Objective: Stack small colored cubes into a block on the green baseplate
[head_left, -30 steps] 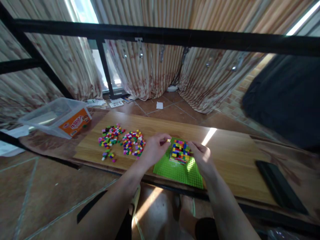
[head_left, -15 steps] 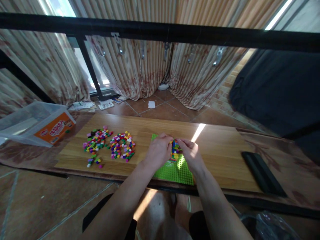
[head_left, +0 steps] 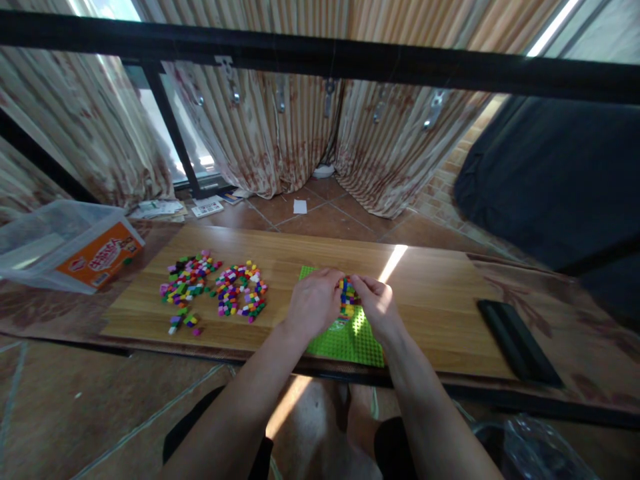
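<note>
A small build of colourful toy bricks [head_left: 347,301] stands on the green baseplate [head_left: 350,347]. My left hand [head_left: 316,300] is curled against its left side, with the fingertips near the top. From the right, my right hand [head_left: 376,298] has its thumb and fingers closed at the upper part of the same build. The fingertips of both hands almost meet there. Whether a single loose brick is pinched between them is too small to tell. The far side of the build is hidden.
Two heaps of loose bricks, a left one [head_left: 187,283] and a ring-shaped one [head_left: 242,291], lie on the wooden board [head_left: 290,250]. A clear plastic bin [head_left: 65,243] stands at the far left. A black case [head_left: 517,341] lies at the right.
Both hands stay at the brick build, with the fingertips slightly closer together. The whole view has shifted a little.
</note>
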A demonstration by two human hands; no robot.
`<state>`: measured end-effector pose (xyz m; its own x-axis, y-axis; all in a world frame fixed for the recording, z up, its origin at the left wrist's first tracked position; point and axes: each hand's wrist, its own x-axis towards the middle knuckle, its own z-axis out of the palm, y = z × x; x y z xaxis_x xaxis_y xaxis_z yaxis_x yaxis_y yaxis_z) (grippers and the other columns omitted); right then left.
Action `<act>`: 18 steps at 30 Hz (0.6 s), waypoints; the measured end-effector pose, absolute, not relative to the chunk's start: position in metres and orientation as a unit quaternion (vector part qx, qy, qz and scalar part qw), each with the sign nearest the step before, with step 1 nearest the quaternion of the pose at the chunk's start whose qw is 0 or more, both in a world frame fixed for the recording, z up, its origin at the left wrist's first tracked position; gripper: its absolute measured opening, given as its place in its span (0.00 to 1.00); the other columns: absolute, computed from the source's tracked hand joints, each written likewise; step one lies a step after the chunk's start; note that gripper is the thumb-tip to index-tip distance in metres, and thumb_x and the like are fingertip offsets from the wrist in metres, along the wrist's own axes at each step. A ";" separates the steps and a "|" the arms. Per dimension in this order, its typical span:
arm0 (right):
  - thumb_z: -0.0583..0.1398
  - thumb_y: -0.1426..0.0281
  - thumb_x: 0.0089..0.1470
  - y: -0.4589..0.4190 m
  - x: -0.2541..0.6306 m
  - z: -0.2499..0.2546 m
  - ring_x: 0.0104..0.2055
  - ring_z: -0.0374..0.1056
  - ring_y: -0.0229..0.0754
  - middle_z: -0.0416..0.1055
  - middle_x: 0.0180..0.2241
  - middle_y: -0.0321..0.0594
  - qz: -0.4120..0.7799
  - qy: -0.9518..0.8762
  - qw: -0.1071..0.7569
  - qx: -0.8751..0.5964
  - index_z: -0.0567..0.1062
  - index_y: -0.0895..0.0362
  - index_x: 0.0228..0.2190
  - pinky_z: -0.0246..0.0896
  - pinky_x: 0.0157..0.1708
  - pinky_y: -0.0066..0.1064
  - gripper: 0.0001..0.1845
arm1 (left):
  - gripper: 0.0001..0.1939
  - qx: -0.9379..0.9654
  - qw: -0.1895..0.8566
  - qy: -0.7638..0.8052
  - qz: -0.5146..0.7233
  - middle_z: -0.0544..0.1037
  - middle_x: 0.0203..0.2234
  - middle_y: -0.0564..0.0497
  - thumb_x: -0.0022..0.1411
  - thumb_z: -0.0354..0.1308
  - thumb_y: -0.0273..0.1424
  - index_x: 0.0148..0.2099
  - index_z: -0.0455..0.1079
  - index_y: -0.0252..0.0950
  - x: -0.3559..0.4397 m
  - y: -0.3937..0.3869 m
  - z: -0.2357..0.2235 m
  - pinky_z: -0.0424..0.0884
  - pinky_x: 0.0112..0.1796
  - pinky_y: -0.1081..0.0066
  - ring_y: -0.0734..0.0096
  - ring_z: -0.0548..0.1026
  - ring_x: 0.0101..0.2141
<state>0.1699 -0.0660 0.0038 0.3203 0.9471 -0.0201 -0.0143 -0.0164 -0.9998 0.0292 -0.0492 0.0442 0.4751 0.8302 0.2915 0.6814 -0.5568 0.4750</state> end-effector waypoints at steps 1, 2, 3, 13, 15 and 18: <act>0.63 0.49 0.42 -0.066 0.169 0.004 0.32 0.73 0.44 0.78 0.27 0.42 0.419 -0.407 0.573 -0.575 0.79 0.59 0.29 0.68 0.33 0.34 0.25 | 0.12 0.845 0.151 0.446 0.252 0.78 0.37 0.49 0.61 0.50 0.25 0.44 0.71 0.38 0.029 -0.049 0.044 0.69 0.46 0.67 0.66 0.74 0.41; 0.63 0.49 0.42 -0.066 0.168 0.005 0.32 0.73 0.44 0.78 0.27 0.42 0.420 -0.407 0.572 -0.575 0.79 0.59 0.29 0.68 0.33 0.34 0.25 | 0.13 0.844 0.153 0.447 0.253 0.78 0.38 0.49 0.61 0.50 0.24 0.45 0.71 0.38 0.028 -0.050 0.044 0.69 0.46 0.67 0.66 0.74 0.42; 0.64 0.49 0.42 -0.066 0.167 0.006 0.31 0.73 0.44 0.78 0.27 0.42 0.420 -0.405 0.572 -0.576 0.79 0.59 0.28 0.68 0.33 0.34 0.25 | 0.14 0.842 0.156 0.449 0.255 0.78 0.39 0.49 0.61 0.49 0.24 0.47 0.70 0.39 0.028 -0.050 0.043 0.70 0.46 0.67 0.66 0.74 0.42; 0.67 0.56 0.37 -0.061 0.159 0.005 0.25 0.70 0.40 0.77 0.23 0.39 0.408 -0.388 0.561 -0.607 0.79 0.58 0.27 0.66 0.28 0.31 0.19 | 0.21 0.835 0.178 0.455 0.253 0.77 0.45 0.44 0.62 0.48 0.23 0.57 0.65 0.35 0.026 -0.050 0.041 0.69 0.49 0.64 0.63 0.74 0.46; 0.68 0.57 0.37 -0.061 0.160 0.004 0.26 0.70 0.40 0.77 0.24 0.39 0.415 -0.386 0.557 -0.607 0.80 0.59 0.28 0.66 0.28 0.31 0.19 | 0.21 0.832 0.189 0.456 0.255 0.78 0.45 0.45 0.62 0.48 0.23 0.57 0.65 0.36 0.024 -0.050 0.042 0.69 0.49 0.65 0.65 0.75 0.46; 0.69 0.57 0.34 -0.060 0.161 0.002 0.26 0.70 0.40 0.77 0.24 0.39 0.429 -0.371 0.559 -0.605 0.80 0.59 0.28 0.67 0.29 0.31 0.20 | 0.20 0.821 0.204 0.461 0.268 0.78 0.44 0.46 0.63 0.48 0.24 0.56 0.66 0.36 0.021 -0.049 0.043 0.70 0.48 0.67 0.66 0.75 0.44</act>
<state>0.1614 -0.0599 0.0020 0.3572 0.9281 -0.1050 -0.0307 -0.1007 -0.9944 0.0208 -0.0486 0.0429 0.4311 0.8667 0.2509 0.6477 -0.4908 0.5827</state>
